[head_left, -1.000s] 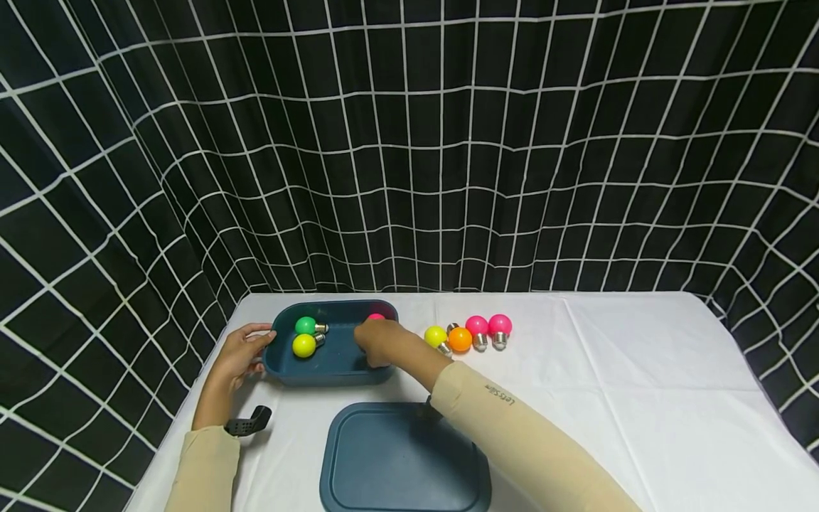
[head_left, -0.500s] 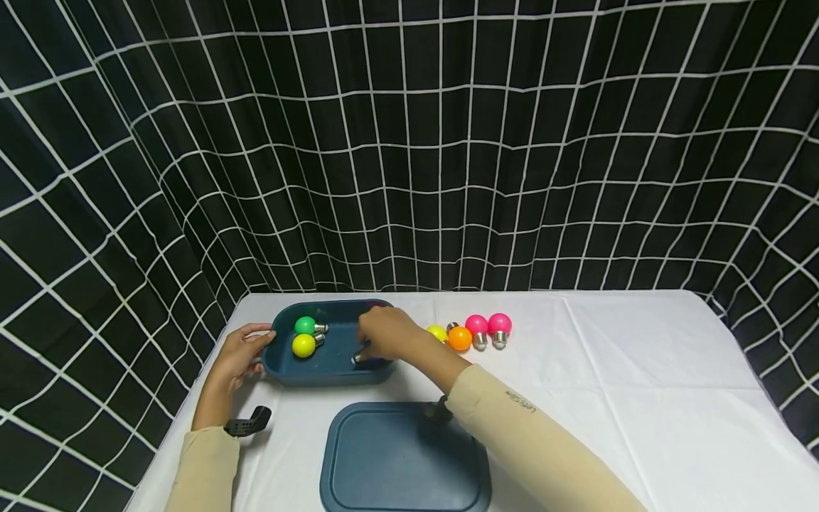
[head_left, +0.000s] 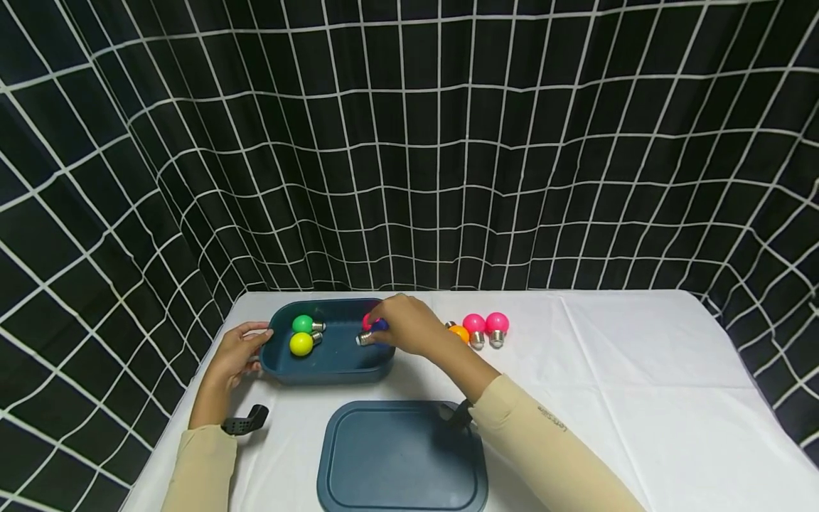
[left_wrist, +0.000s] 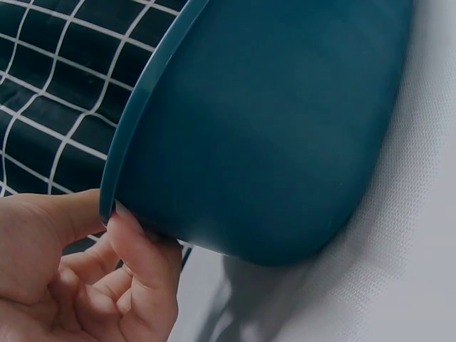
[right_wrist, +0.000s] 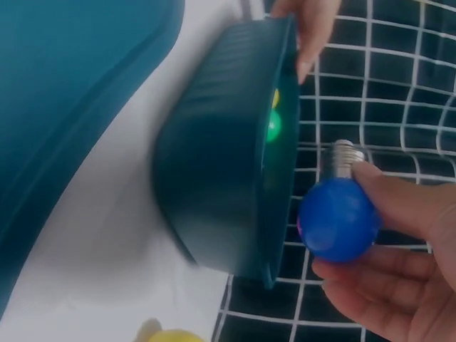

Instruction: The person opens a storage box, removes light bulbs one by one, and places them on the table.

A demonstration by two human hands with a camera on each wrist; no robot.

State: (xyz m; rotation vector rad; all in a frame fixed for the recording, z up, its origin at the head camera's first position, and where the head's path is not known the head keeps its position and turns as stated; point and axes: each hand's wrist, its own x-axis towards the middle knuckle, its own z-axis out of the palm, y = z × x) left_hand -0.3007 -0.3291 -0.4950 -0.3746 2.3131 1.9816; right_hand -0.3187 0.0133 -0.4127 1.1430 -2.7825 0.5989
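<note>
A blue light bulb (right_wrist: 339, 219) with a silver screw base is held by my right hand (head_left: 409, 325) between thumb and fingers, above the right end of the dark teal box (head_left: 339, 377). My left hand (left_wrist: 107, 263) pinches the box's left rim, thumb on one side and fingers on the other. Inside the box, a green bulb (head_left: 303, 323) and a yellow bulb (head_left: 301, 344) lie at the left. A pink bulb (head_left: 367, 322) shows at the right, partly hidden behind the blue one.
To the box's right, two pink bulbs (head_left: 474, 323) and an orange bulb (head_left: 458, 332) lie on the white cloth, the orange one partly behind my right arm. Another yellow bulb (right_wrist: 174, 335) shows in the right wrist view. A flat teal lid (head_left: 403, 455) lies in front.
My right hand has risen from inside the box's right end and shifted right, bringing the blue bulb into sight. The left hand stays on the rim.
</note>
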